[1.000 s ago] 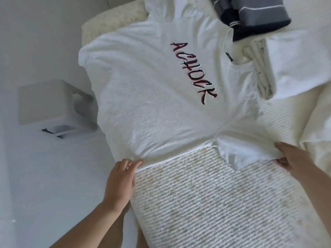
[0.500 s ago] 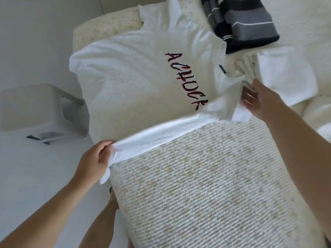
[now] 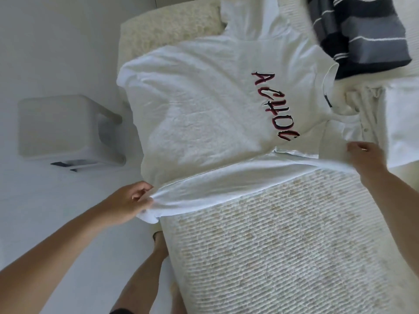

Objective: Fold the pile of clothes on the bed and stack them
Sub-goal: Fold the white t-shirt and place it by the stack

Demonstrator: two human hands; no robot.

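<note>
A white T-shirt (image 3: 204, 114) with red and black lettering lies spread across the ribbed bed cover (image 3: 283, 257). Its near side is turned up and over the body as a long fold. My left hand (image 3: 132, 202) grips the hem corner of that fold at the bed's left edge. My right hand (image 3: 365, 156) holds the shoulder and sleeve end of the fold near the collar, its fingers curled on the cloth. The fold covers the last letters of the print.
A dark grey striped garment (image 3: 360, 32) lies at the top right. White clothes (image 3: 385, 114) lie bunched at the right behind my right hand. A white stool (image 3: 65, 128) stands on the floor to the left of the bed. My legs are below.
Both hands have lifted the shirt's near edge and carried it up over the body. The sleeve that lay flat on the cover is now folded in, and the print is partly covered.
</note>
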